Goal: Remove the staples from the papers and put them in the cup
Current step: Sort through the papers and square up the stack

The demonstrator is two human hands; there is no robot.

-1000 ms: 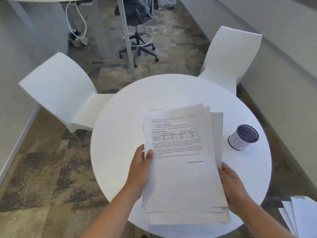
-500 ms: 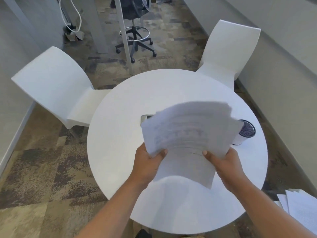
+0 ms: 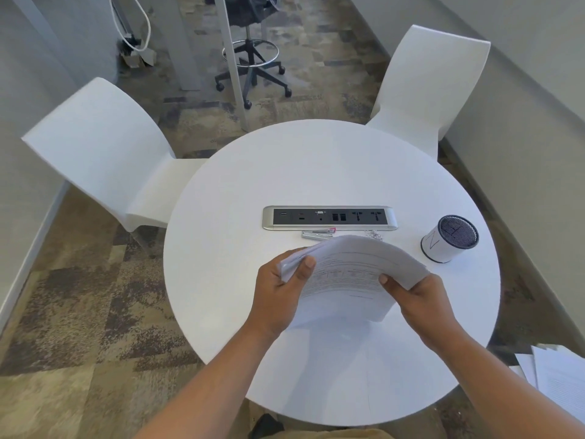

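A thick stack of printed papers (image 3: 351, 274) is lifted above the round white table (image 3: 316, 172), bowed upward in the middle. My left hand (image 3: 278, 293) grips its left end with the thumb on top. My right hand (image 3: 418, 296) grips the right end. A white cup (image 3: 443, 242) with a dark mesh inside stands to the right of the stack. A small metal staple remover (image 3: 316, 234) with a pink tip lies just behind the papers. A little heap of loose staples (image 3: 373, 233) lies next to it.
A silver power socket strip (image 3: 329, 217) is set into the table's middle. Two white chairs (image 3: 104, 147) (image 3: 424, 80) stand at the far left and far right. More paper sheets (image 3: 557, 378) lie at the lower right beyond the table edge.
The stack lay flat on the table under both hands; both hands lifted, turned and bent it, uncovering the socket strip, the staple remover and the loose staples.
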